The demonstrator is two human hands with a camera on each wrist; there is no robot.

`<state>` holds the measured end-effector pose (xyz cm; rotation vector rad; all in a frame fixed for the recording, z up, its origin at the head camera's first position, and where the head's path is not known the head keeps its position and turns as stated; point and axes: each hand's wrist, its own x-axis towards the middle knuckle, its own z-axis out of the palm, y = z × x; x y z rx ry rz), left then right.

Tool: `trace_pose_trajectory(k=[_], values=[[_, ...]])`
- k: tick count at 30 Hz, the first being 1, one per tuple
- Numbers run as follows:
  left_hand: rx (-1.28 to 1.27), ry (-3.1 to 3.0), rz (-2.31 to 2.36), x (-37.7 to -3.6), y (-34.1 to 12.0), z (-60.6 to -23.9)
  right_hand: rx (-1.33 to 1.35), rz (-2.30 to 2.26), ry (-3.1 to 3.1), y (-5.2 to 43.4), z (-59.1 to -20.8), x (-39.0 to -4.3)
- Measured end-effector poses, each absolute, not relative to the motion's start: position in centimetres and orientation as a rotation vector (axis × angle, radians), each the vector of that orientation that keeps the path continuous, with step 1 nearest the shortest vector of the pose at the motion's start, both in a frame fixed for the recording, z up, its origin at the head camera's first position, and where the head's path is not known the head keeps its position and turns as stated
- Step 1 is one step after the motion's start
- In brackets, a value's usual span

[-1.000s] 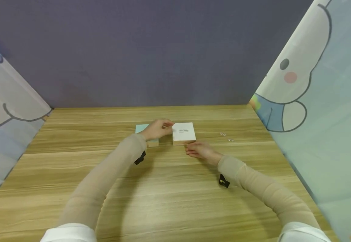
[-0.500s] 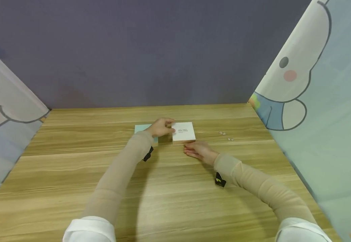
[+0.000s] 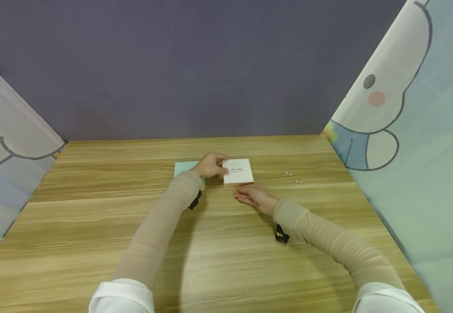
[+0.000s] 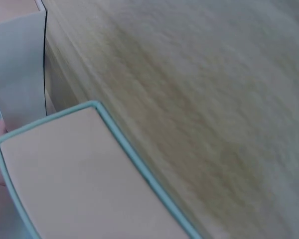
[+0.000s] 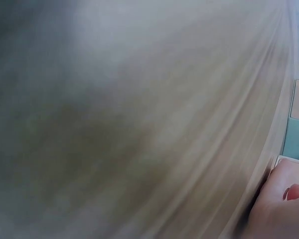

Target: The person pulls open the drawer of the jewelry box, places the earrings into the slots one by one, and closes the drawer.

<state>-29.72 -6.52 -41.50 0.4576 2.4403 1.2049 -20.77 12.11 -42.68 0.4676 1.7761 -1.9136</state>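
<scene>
Two hands met at one white box mid-worktop. Nearest, the right hand lay open-fingered against its near edge; beyond, the left hand gripped its left side, over a teal box.

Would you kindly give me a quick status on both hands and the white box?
Left hand grips white box at its left edge. Right hand touches its near edge. Teal box sits left; small silver bits lie right, apart.
</scene>
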Motion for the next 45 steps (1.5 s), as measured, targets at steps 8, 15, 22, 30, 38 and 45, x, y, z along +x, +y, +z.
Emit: trace_pose_trajectory(k=[8, 15, 22, 30, 38, 45], values=[[0.47, 2.478, 1.168, -29.8, -6.4, -41.5, 0.464, -1.934, 1.735, 11.9, -42.7, -21.0], [0.469, 2.47, 1.146, -29.8, -6.2, -41.5, 0.504, -1.938, 1.757, 11.9, -43.0, -21.2], [0.476, 2.456, 1.105, -29.7, -6.1, -40.9, 0.511, -1.933, 1.823, 11.7, -43.1, -21.1], [0.476, 2.475, 1.029, -29.8, -6.0, -40.6, 0.471, -1.929, 1.897, 11.4, -43.2, -20.9], [0.462, 2.466, 1.011, -30.0, -5.8, -40.4, 0.459, -1.94, 1.941, 11.6, -43.8, -20.6], [0.474, 2.468, 1.005, -30.3, -5.8, -40.5, 0.493, -1.944, 1.955, 11.5, -43.6, -20.1]])
